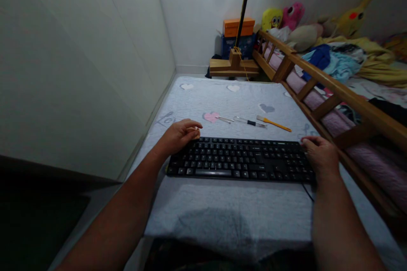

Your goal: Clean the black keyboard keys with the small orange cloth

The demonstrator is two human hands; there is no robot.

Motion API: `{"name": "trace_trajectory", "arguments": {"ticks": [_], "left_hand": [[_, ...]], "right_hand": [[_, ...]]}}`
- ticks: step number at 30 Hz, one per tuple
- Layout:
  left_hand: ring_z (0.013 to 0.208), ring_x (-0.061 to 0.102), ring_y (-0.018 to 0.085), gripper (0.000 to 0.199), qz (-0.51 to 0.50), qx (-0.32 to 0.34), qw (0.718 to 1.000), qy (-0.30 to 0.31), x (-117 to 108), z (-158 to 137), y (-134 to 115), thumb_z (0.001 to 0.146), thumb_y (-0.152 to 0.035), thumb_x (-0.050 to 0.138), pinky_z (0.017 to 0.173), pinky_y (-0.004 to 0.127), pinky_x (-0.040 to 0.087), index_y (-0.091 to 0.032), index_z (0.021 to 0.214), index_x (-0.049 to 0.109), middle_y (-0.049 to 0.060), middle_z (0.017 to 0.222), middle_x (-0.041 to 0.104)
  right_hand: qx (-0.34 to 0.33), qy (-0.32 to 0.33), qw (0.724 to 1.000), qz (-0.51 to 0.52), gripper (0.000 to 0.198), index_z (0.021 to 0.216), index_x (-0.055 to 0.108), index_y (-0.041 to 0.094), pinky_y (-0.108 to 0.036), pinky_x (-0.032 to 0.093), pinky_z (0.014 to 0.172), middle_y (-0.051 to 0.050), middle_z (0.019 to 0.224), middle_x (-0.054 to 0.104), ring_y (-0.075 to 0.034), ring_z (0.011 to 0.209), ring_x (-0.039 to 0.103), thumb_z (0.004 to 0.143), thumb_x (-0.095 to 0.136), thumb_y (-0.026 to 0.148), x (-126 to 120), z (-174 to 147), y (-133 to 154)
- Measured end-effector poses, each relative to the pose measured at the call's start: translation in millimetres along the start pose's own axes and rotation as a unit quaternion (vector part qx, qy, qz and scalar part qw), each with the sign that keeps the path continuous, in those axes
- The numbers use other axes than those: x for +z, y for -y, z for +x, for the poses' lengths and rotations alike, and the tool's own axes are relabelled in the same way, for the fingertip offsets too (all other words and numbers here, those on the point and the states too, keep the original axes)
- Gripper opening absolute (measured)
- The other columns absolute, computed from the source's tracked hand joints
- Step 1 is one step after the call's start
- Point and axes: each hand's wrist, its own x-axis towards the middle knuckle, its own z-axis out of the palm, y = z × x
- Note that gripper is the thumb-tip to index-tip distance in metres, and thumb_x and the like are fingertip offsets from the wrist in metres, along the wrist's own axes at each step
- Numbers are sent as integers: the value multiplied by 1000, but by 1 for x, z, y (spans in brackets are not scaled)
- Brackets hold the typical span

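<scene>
A black computer keyboard (222, 159) lies flat across the cloth-covered table, its cable coming out at the near right. My left hand (178, 135) is over its far left corner, fingers closed on a small crumpled orange-tan piece (193, 132), perhaps a cloth. At the other end, my right hand (321, 152) grips the keyboard's far right corner between thumb and fingers. Beyond the keyboard lie cotton swabs (225, 119), a thin tool with a black grip (251, 123) and a brush with a yellow handle (276, 124).
The heart-patterned tablecloth (203, 97) covers the table. A wooden bed rail (330, 87) runs along the right, with plush toys (292, 15) and bedding behind it. A wooden stand (233, 67) with a dark pole and an orange box (238, 27) are at the back. A pale wall panel (89, 59) borders the left.
</scene>
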Motion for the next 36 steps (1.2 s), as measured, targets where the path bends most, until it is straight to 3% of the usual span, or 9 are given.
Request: {"name": "trace_trajectory", "arguments": {"ticks": [4,14,23,28,36], "left_hand": [[82,66,16,21,53,36,998,6,1,3,-3,89,-29,55,84,33,52,-21,99,72,3,89,65],[95,67,20,27,51,-16,999,11,-13,-1,-1,79,-36,67,90,37,51,-22,102,73,5,102,72],[88,68,20,19,29,-39,999,9,-4,-1,2,80,-36,67,83,34,53,-20,89,71,4,90,73],[88,64,18,13,101,-3,995,0,-4,4,-9,81,-32,67,86,35,50,-20,84,72,3,91,69],[88,65,18,16,116,37,992,33,3,9,-19,86,-28,59,85,33,50,-20,88,72,5,93,69]], "right_hand": [[1,0,1000,5,33,81,71,15,-33,43,66,-4,69,65,-19,64,56,58,61,37,1,1,-2],[0,-5,1000,12,33,83,72,16,-33,44,65,-5,69,66,-19,64,57,60,63,38,2,2,-4],[-8,-2,1000,7,31,81,71,15,-33,44,65,-6,69,67,-19,62,56,61,63,37,1,2,-6],[-10,2,1000,5,30,81,70,16,-33,43,67,-5,70,66,-20,65,57,61,63,37,1,3,-6],[0,-1,1000,13,27,80,69,18,-32,43,64,-1,67,63,-19,63,57,61,61,36,1,-1,-1]]}}
